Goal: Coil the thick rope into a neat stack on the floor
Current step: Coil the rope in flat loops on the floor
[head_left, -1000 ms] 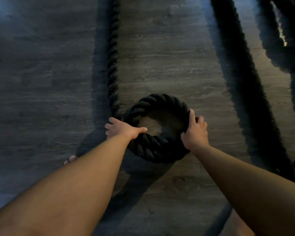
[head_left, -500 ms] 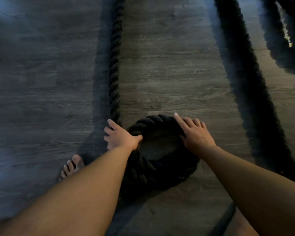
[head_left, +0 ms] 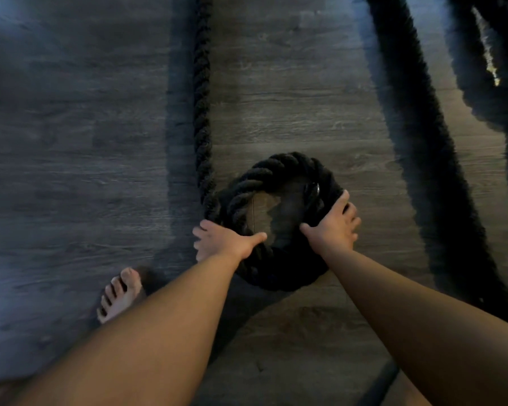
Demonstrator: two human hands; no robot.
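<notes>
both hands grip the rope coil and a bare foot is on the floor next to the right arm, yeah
Not quite. The left hand and right hand do grip the rope coil, but the bare foot is on the floor next to the left arm, not the right. The head view shows it.
</notes>
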